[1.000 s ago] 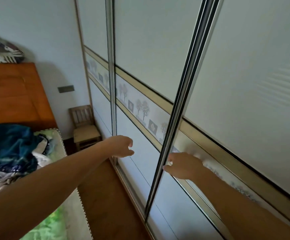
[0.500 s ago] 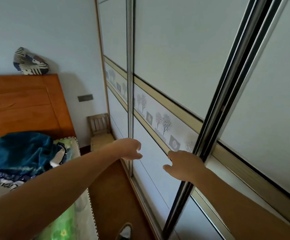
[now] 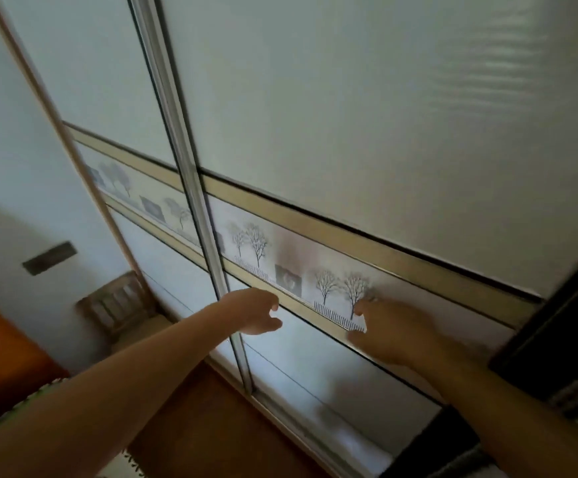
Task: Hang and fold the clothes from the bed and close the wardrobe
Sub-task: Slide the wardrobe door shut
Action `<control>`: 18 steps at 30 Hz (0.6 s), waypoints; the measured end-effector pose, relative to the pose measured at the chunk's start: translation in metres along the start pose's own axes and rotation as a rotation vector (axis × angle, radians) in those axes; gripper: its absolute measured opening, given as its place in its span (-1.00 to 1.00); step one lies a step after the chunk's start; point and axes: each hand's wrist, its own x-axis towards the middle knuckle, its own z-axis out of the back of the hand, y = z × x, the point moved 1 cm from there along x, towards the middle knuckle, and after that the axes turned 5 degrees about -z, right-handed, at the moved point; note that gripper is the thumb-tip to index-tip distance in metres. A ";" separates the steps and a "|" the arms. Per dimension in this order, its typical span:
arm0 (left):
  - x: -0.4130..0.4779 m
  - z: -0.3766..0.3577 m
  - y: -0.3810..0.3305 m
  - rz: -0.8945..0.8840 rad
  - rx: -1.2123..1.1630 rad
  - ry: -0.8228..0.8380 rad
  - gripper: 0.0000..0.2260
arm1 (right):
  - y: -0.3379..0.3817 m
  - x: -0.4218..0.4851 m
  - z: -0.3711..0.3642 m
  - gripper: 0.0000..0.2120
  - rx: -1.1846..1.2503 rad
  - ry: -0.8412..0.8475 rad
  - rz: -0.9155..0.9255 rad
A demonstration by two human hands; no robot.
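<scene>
The wardrobe's white frosted sliding door [image 3: 349, 132], crossed by a beige-edged band printed with bare trees [image 3: 253, 241], fills most of the view. At 4 o'clock a dark vertical gap [image 3: 563, 343] shows beside the door's edge, so the wardrobe looks not quite shut.

The right hand [image 3: 394, 334], at 5 o'clock, lies spread against the tree band with its fingers pointing toward 9 o'clock. It pinches nothing, and a flat palm suits pushing a panel with no handle.

The left hand [image 3: 253, 312], near 6 o'clock, is loosely cupped with thumb and fingers apart, in front of the silver aluminium upright [image 3: 191, 201], probably to steady or catch the edge. Motion blur hides whether it touches.

A small slatted wooden chair [image 3: 122, 305] stands at 8 o'clock. No clothes are in view.
</scene>
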 end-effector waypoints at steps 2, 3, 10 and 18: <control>0.015 0.006 0.004 -0.074 0.039 0.017 -0.52 | 0.004 -0.002 0.001 -0.46 0.026 -0.004 -0.060; 0.022 0.009 0.003 -0.108 0.052 0.023 -0.52 | 0.004 -0.004 0.001 -0.46 0.042 -0.002 -0.085; 0.047 0.025 -0.024 -0.280 0.105 0.022 -0.52 | -0.009 -0.042 0.001 -0.61 0.110 -0.082 -0.233; 0.034 0.040 -0.067 -0.492 -0.005 -0.203 -0.49 | -0.011 -0.102 0.020 -0.43 -0.001 -0.380 -0.478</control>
